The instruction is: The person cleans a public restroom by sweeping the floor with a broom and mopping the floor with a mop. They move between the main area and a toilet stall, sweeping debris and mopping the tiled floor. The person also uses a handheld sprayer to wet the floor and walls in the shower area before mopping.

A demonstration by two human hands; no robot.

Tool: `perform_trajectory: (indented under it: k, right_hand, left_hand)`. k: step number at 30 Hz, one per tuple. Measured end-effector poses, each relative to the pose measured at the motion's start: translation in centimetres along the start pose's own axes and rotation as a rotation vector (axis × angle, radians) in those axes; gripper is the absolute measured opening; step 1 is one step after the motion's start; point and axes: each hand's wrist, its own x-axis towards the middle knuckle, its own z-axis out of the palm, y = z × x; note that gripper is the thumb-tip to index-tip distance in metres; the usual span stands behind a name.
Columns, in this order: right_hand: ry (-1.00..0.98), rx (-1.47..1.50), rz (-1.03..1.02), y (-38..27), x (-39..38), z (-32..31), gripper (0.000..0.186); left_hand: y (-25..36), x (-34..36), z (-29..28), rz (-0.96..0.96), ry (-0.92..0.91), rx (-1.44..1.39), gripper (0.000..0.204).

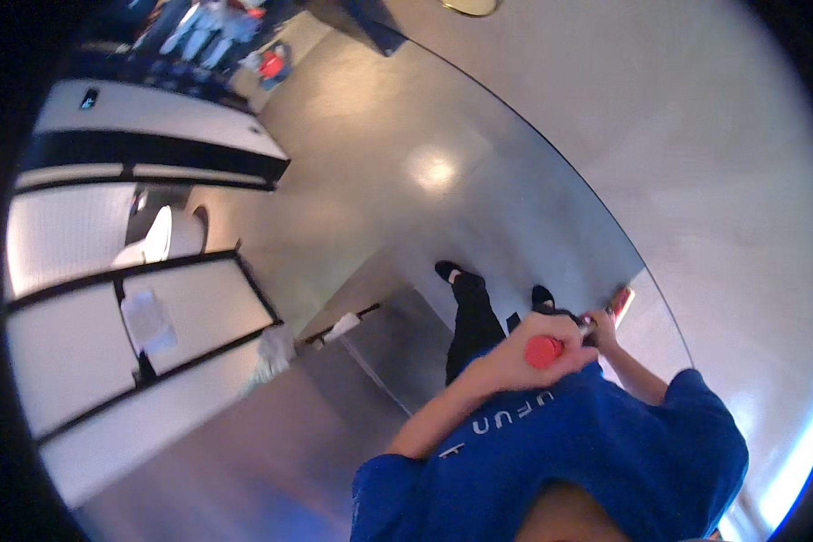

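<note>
In front of my blue T-shirt, my left hand (533, 352) is closed round a rod-like tool whose round red end (543, 351) pokes out of the fist toward me. A short silvery stretch (588, 327) of the tool shows beyond that fist. Farther right, my right hand (602, 331) is also closed on it, with some of its fingers hidden. Past the right hand a red and pale yellow piece (622, 302) sticks out; whether it belongs to the same tool I cannot tell. The tool's exact kind does not show.
I stand on a shiny grey floor (352, 163). To the left are white drawer fronts with black frames (203, 289), a paper sheet (150, 318) and a crumpled plastic bag (273, 348). A white chair (158, 237) is behind them. A pale wall (686, 135) curves along the right.
</note>
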Motion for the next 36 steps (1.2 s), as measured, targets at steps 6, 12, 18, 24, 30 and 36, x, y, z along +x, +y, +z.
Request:
perform_trajectory:
  k: [6,12,18,24,30,36]
  right_hand:
    - [0.146,-0.03,0.165,-6.9,12.1,4.7,0.013]
    - [0.145,-0.027,0.381,-16.2,22.9,8.9,0.015]
    - [0.061,0.024,0.414,-29.5,40.0,15.6,0.014]
    - [0.015,0.117,0.168,-42.3,55.3,23.4,0.025]
    - [-0.135,0.163,-0.07,-58.0,71.7,32.1,0.025]
    - [-0.295,0.191,-0.299,-74.4,80.2,42.9,0.017]
  left_hand:
    - [2.6,6.0,-12.2,-0.003,-0.112,-0.001,0.024]
    - [5.7,9.3,-26.0,0.044,-0.227,-0.013,0.02]
    - [10.8,11.1,-44.1,0.061,-0.061,-0.068,0.022]
    - [20.0,10.5,-60.3,0.06,0.181,-0.028,0.021]
    - [29.1,7.3,-78.8,0.219,0.366,0.105,0.024]
    - [35.5,-1.1,-92.2,0.26,0.636,0.291,0.03]
